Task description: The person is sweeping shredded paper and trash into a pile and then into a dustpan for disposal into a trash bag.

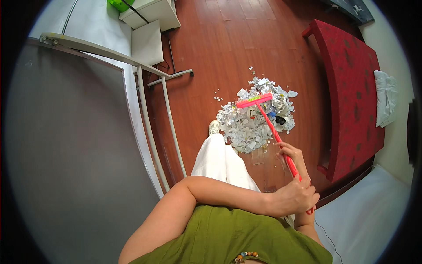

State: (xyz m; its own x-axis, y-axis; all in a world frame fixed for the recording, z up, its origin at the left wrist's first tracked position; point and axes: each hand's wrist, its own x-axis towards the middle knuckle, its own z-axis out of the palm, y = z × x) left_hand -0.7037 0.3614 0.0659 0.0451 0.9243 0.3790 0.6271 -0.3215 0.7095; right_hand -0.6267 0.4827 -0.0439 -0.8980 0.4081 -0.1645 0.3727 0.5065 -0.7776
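Note:
A broom with a red handle slants across the right half of the view. My left hand, its arm crossing my body from the left, is closed around the handle near its end. Farther down, my right hand grips the same handle, its forearm partly hidden behind the left hand. The pink broom head with some yellow-green bristles lies over a wide heap of torn paper scraps on the wooden floor. A crumpled black piece and a blue piece show among the scraps.
My shoe touches the heap's left edge. A red patterned bench or low table stands to the right. On the left are a grey board on a pale metal frame and a white chair seat or panel. Loose scraps lie beside the heap.

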